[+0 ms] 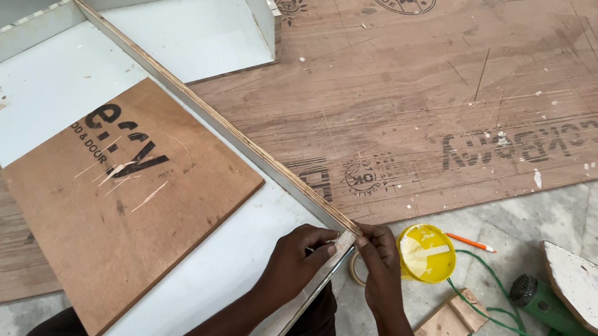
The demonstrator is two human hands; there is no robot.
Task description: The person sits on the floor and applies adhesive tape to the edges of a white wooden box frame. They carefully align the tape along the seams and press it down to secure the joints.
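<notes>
While the left hand [297, 259] and right hand [379, 263] pinched the near end of the edge strip [341, 241] from both sides, firm, even pressure along the panel edge [211, 115] seemed wise. The strip was thin and pale, sitting on the white board [49, 84]. A yellow lid [426, 253] lay just right.

A yellow tub [426, 253] is seen on the stone floor [594, 209], an orange pencil [469, 242] just beside it. A green power tool [570, 331] with green cable [494, 311] is seen at right, a small wood offcut [449, 325] nearby. A brown plywood sheet [447, 87] is laid across the floor.
</notes>
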